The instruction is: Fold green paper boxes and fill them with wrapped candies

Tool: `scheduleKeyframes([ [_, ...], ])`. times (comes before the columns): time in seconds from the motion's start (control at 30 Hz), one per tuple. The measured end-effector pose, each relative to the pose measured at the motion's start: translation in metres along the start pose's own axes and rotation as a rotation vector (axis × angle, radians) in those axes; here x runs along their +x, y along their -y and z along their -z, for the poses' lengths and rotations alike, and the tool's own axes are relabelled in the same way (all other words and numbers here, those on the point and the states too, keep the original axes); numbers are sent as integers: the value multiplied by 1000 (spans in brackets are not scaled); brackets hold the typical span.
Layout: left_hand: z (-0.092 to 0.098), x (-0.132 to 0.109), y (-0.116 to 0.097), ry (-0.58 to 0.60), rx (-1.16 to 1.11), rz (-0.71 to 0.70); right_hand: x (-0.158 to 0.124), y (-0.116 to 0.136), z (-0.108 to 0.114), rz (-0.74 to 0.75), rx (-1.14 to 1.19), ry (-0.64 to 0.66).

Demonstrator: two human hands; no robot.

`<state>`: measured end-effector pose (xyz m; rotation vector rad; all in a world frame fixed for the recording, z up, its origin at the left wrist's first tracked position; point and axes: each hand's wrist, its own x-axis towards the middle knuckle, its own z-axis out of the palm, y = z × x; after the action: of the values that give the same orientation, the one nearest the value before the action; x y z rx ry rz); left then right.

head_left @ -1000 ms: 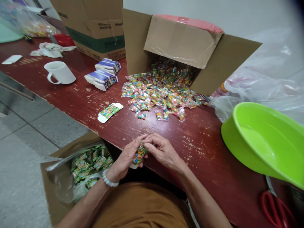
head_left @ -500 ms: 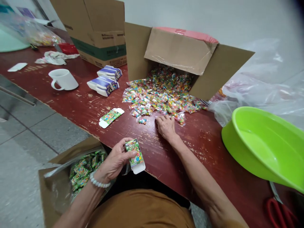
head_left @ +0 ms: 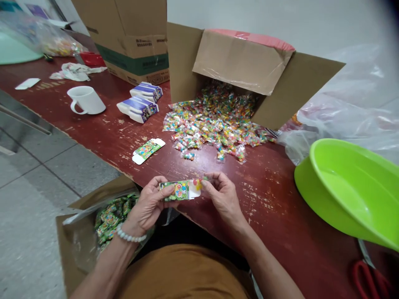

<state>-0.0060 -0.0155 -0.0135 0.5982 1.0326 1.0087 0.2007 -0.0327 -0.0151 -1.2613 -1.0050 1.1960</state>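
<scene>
My left hand point(head_left: 154, 197) grips a small green printed candy box point(head_left: 179, 190), held sideways with its white flap end facing right. At that end, my right hand point(head_left: 222, 193) pinches a small clear packet of candy point(head_left: 198, 184), with red and yellow pieces showing against the flap. Beyond my hands, a heap of similar candy packets point(head_left: 215, 128) spills from a carton lying on its side point(head_left: 240, 62). Another green box point(head_left: 149, 150), flattened, lies to the left of the heap.
A white mug point(head_left: 90, 101) and purple-white stacks of flat boxes point(head_left: 139, 109) stand on the left. At the right are a lime green basin point(head_left: 327, 199) and red-handled scissors point(head_left: 368, 278). Below the table edge, an open carton point(head_left: 67, 249) holds green boxes point(head_left: 114, 216).
My right hand has come back from the heap toward my body with a candy packet. My left hand has turned the box sideways, bringing its flap end toward my right hand.
</scene>
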Motion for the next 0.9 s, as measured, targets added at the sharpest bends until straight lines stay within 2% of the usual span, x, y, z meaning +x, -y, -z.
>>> scheduleKeyframes([
  [0.1,-4,-8,6,106,-9,118,1,-2,2,72,-129,-23],
  [0.23,-12,-14,15,351,13,251,2,6,6,164,-344,50],
  [0.3,-17,-14,18,431,63,275,1,11,9,199,-427,86],
  [0.37,-21,-14,18,460,118,247,0,15,13,238,-473,94],
  [0.43,-26,-15,17,477,164,183,-1,17,16,260,-487,138],
  [0.57,-31,-16,15,485,231,66,-1,18,17,252,-429,354],
  [0.63,-31,-16,15,445,225,51,0,17,16,210,-320,321],
  [0.73,-31,-15,16,368,151,95,1,11,16,49,-58,168],
  [0.77,-32,-15,17,338,120,115,0,8,15,-22,25,167],
  [0.83,-33,-15,20,282,70,142,-2,2,13,-145,143,250],
  [0.9,-36,-15,23,231,55,140,-6,-2,9,-180,176,321],
])
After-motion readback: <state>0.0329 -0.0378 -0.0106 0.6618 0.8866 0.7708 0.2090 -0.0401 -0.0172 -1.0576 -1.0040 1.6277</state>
